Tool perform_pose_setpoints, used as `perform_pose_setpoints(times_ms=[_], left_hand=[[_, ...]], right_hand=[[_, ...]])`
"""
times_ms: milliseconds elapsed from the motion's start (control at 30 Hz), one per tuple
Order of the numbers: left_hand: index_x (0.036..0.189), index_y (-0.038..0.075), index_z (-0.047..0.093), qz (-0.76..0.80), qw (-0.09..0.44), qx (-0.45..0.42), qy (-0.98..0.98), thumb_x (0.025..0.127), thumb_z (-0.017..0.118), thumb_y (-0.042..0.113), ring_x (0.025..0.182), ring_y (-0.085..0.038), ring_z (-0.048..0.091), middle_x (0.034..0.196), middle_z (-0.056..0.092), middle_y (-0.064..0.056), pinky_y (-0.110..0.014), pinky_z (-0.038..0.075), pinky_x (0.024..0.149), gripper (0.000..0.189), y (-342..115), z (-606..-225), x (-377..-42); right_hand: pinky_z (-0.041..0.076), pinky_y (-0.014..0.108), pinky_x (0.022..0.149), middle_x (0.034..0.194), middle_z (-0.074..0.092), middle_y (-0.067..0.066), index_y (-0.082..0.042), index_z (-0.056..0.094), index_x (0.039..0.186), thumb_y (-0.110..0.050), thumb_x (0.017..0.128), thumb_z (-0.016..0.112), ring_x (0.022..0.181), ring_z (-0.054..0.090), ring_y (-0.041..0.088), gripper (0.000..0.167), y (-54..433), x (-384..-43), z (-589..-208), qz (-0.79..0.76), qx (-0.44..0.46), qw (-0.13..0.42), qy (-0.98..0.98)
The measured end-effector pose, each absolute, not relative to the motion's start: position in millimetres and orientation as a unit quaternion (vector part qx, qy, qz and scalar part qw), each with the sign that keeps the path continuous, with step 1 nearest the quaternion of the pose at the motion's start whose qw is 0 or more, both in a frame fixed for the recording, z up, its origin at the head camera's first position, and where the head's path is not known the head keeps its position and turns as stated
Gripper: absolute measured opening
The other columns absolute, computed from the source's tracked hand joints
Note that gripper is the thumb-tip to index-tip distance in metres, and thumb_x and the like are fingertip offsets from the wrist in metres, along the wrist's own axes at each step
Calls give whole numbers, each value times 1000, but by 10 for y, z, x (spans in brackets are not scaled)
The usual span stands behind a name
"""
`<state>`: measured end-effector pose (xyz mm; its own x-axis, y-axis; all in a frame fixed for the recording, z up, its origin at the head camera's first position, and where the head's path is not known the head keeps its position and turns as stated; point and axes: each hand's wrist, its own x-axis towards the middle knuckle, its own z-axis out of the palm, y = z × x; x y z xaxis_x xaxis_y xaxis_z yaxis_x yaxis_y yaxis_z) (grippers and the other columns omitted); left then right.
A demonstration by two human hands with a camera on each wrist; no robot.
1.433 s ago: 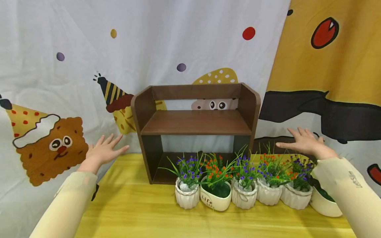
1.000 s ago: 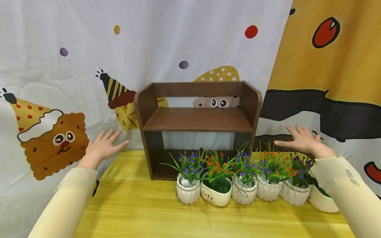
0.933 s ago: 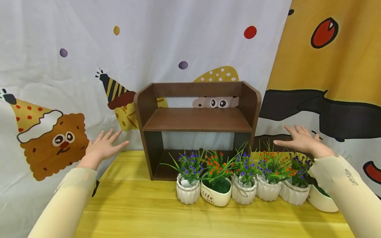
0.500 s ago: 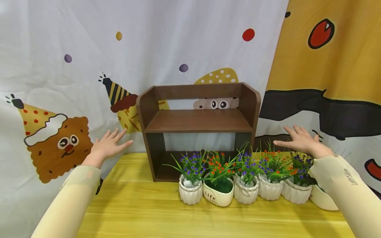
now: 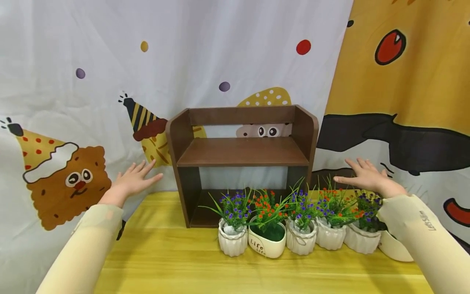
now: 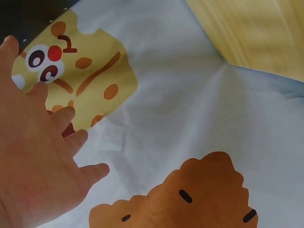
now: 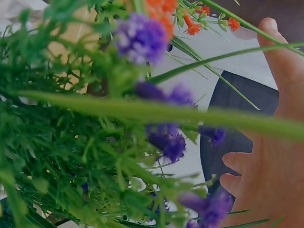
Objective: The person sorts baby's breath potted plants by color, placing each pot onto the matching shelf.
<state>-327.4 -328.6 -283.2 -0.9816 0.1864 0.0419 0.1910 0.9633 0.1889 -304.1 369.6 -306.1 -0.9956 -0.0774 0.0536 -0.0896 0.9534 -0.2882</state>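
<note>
Two hands stretch forward, the left hand [image 5: 128, 183] and the right hand [image 5: 369, 177], the fingers [image 5: 147, 167] of both straight, spread and released. Between the left and right fingers stands one shelf [image 5: 244, 152] with two tiers. Six pots [image 5: 301, 241] stand close together in a row on the bench [image 5: 176, 265], running from in front of the shelf, midway between the hands, to below the right fingers. Four are round, two oval; five bear flowers [image 5: 235, 208], purple or orange-red.

The pot at the right end, an oval one, is partly covered by the right sleeve [image 5: 422, 234], so what grows in it is hard to make out. Flowers and grassy leaves hide part of the lower tier. In the right wrist view a blurred leaf crosses in front of the right hand — whether they touch cannot be told. A black strip [image 5: 120, 230] below the left fingers is too small to identify.

The round pots are ribbed, white and glossy, with twine showing at some necks; the ovals are smooth and cream, one lettered "Life". The shelf is brown with rounded corners, the bench yellow and wood-grained. Behind the fingers hangs wrinkled cloth [image 5: 205, 49] printed with cartoon faces.
</note>
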Motion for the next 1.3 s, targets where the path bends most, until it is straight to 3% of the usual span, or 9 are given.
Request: perform_pose_setpoints(times_ms=[533,900,1300], left_hand=[[157,20,1,-95,17,-89,-991,95,29,70,139,-54,-5,158,0,-26,-76,-6,101,84,-3413,-2742,-3236],[157,18,3,-89,0,-89,-992,94,30,71,139,-53,-4,158,-1,-26,-74,-7,102,87,-3311,-2692,-3266],[158,19,5,-112,42,-110,-987,96,31,67,141,-51,0,159,4,-24,-76,-2,102,82,-3280,-2829,-3274]], right_hand=[[-6,81,93,153,-10,35,-9,-3,156,-72,87,47,135,-8,59,106,3627,-3058,-2859,122,48,45,-990],[-7,79,96,152,-14,34,-6,0,155,-72,88,47,135,-12,58,105,3633,-3064,-2903,135,50,33,-989],[-4,81,95,151,-23,31,-10,-13,154,-59,96,45,135,-21,54,95,3777,-2934,-2967,207,63,71,-974]])
